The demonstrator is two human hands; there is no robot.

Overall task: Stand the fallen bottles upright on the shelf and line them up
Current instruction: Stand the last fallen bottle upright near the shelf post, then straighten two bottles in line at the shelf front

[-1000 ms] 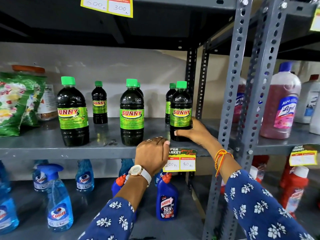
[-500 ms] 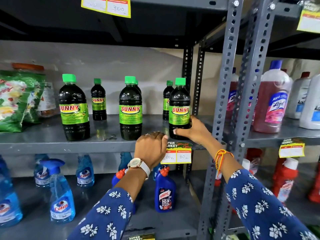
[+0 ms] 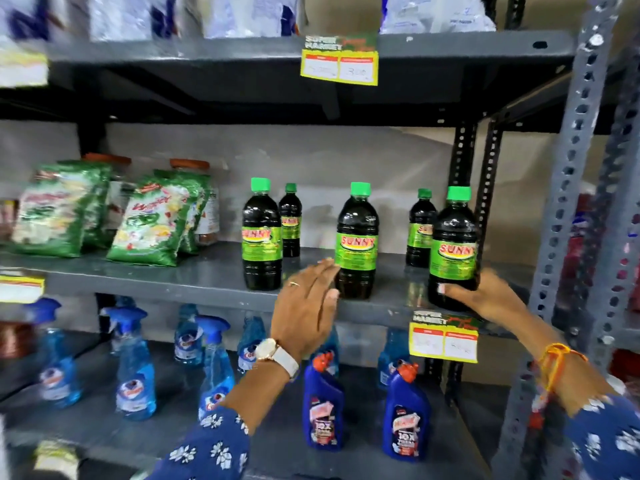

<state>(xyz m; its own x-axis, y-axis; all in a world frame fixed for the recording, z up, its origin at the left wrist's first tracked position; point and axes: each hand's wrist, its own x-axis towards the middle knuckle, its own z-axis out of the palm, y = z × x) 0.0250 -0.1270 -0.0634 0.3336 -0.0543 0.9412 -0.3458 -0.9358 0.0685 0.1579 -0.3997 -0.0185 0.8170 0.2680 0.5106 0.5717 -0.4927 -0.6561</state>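
Note:
Several dark Sunny bottles with green caps stand upright on the grey middle shelf (image 3: 194, 278). Three are in front: a left one (image 3: 262, 237), a middle one (image 3: 356, 244) and a right one (image 3: 453, 251). Two smaller-looking ones stand behind, one at the left rear (image 3: 290, 220) and one at the right rear (image 3: 419, 230). My right hand (image 3: 485, 296) grips the base of the right front bottle. My left hand (image 3: 308, 306) is open with fingers spread, its fingertips touching or almost touching the lower left side of the middle bottle.
Green detergent pouches (image 3: 152, 223) and jars stand on the shelf's left part. A perforated grey upright (image 3: 568, 202) rises just right of my right hand. Blue spray bottles (image 3: 135, 368) and blue Harpic bottles (image 3: 405, 414) fill the shelf below. Price tags (image 3: 443, 341) hang on the shelf edges.
My left hand has opened from a fist and risen from the shelf edge toward the middle bottle. The camera has tilted up and left. My right hand stays on the right bottle.

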